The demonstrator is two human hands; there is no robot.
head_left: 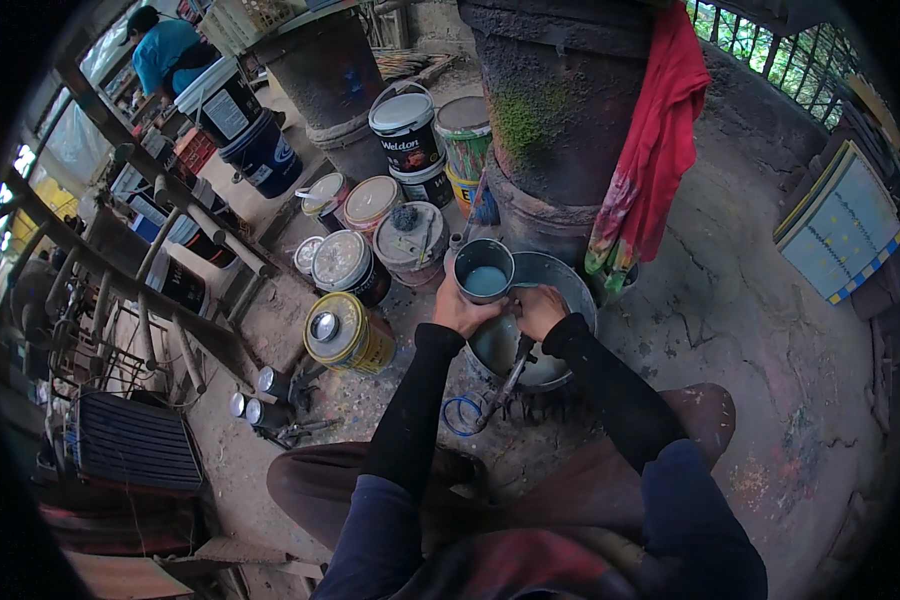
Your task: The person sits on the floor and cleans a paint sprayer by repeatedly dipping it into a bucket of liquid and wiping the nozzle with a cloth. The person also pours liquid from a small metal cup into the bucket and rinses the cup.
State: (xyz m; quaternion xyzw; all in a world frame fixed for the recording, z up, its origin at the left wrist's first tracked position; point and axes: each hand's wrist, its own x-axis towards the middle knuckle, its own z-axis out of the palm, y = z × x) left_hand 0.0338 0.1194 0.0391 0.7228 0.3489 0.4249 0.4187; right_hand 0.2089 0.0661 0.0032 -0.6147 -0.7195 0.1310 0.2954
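My left hand [457,312] is wrapped round a dark cup [463,262] that holds pale blue-grey liquid [486,281]. The cup is over the left side of a metal basin [588,300], which has cloudy liquid in its bottom. Close beside the cup, my right hand [539,312] is closed, its fingers curled near my left fingertips. Whatever it may hold is hidden. At the basin's near side, a metal tool like a spray gun [515,372] lies against the rim, with a coiled blue hose [458,416] by it.
Several lidded paint buckets [342,262] stand to the left, one a yellow can [348,335]. A large mossy pot [570,110] rises ahead, with a red cloth [660,150] hanging beside it. Painted boards [842,225] lean at right. Another person [165,52] bends over far left.
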